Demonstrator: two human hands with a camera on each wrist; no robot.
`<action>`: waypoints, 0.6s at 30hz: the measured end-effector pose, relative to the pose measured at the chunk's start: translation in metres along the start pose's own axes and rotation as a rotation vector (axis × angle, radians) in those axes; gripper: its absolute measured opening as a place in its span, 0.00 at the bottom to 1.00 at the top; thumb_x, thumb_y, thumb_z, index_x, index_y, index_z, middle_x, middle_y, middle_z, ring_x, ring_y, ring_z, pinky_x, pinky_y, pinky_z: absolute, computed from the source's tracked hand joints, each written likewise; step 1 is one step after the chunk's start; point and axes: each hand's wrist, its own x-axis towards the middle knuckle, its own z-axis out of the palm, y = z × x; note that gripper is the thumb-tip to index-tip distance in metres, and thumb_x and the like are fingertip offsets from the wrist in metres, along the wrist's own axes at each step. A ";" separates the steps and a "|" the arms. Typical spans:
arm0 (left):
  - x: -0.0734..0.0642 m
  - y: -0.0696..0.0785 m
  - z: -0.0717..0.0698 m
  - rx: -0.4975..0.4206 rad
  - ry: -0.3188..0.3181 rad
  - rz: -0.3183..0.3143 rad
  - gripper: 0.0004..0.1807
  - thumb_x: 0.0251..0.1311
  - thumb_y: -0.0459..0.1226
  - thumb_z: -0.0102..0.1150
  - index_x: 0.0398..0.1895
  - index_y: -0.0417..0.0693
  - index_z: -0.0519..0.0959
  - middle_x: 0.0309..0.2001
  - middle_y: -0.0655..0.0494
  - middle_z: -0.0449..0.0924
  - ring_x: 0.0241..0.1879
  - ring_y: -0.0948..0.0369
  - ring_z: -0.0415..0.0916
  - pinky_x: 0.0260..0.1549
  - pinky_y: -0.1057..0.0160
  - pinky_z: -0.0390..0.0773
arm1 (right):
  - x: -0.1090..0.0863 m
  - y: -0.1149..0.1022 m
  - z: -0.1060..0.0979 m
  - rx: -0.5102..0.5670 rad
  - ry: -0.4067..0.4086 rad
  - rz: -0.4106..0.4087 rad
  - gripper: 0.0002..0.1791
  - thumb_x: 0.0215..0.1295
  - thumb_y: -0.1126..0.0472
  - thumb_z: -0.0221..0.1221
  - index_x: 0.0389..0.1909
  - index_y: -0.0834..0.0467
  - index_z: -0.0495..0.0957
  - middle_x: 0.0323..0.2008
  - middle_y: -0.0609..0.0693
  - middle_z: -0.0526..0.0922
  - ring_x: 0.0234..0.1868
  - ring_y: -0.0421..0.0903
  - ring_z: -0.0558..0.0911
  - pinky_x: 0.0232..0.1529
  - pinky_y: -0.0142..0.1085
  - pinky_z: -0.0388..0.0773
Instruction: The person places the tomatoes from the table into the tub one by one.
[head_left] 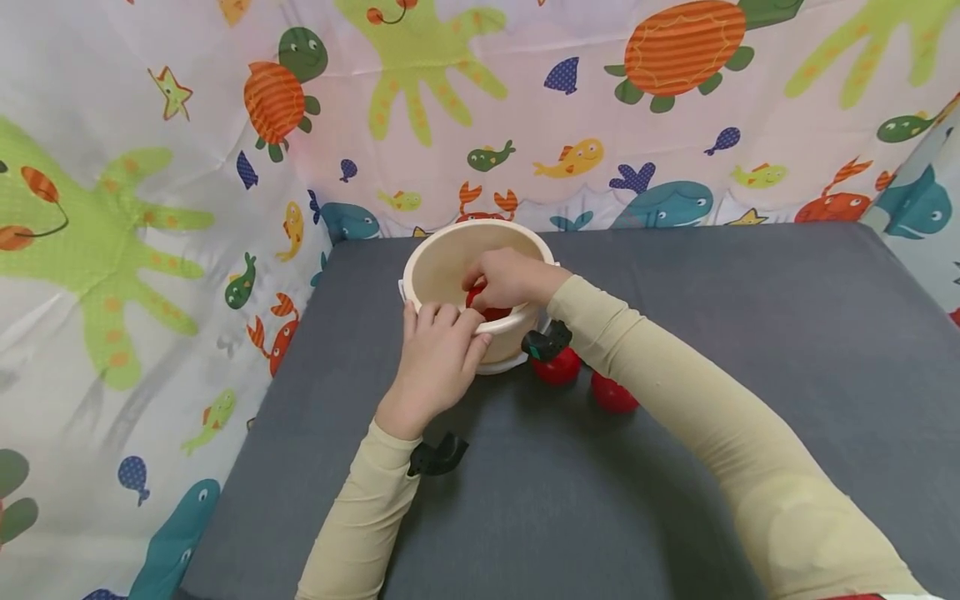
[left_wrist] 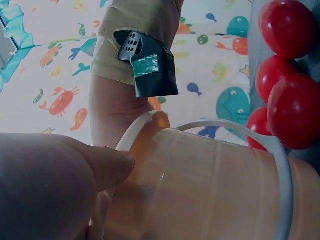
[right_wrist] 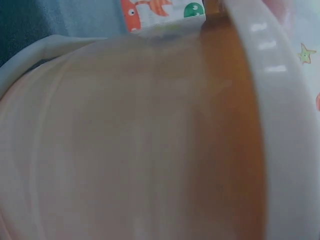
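A cream bucket [head_left: 450,258] with a white handle [head_left: 501,367] stands near the back of the table. My left hand [head_left: 438,358] grips its near rim, fingers over the edge; in the left wrist view the thumb [left_wrist: 112,162] lies against the outer wall. My right hand [head_left: 510,279] reaches inside the bucket, fingers curled on a glossy red ball [head_left: 497,315] that they partly hide. The right wrist view is filled by the bucket's wall [right_wrist: 125,130] and rim [right_wrist: 285,125]; the right hand's hold does not show there.
To the bucket's right, on the grey table [head_left: 540,500], lie a red ball [head_left: 558,367] and another red ball [head_left: 613,393], partly under the right forearm. Several show in the left wrist view. A printed sea-animal curtain [head_left: 525,117] borders the table.
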 end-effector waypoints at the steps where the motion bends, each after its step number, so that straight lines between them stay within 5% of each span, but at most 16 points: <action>1: 0.000 0.000 0.000 0.001 0.000 0.002 0.11 0.73 0.44 0.54 0.48 0.49 0.79 0.45 0.46 0.78 0.60 0.43 0.67 0.72 0.27 0.48 | 0.000 0.000 0.000 0.000 0.003 -0.002 0.21 0.66 0.57 0.63 0.60 0.55 0.82 0.55 0.53 0.86 0.55 0.51 0.81 0.56 0.44 0.81; 18: 0.001 -0.001 -0.001 -0.012 0.000 0.003 0.11 0.74 0.44 0.53 0.48 0.48 0.79 0.44 0.45 0.78 0.60 0.43 0.67 0.72 0.26 0.47 | -0.002 0.002 -0.005 0.038 0.058 -0.053 0.21 0.68 0.55 0.61 0.61 0.55 0.82 0.56 0.54 0.86 0.58 0.53 0.81 0.62 0.48 0.77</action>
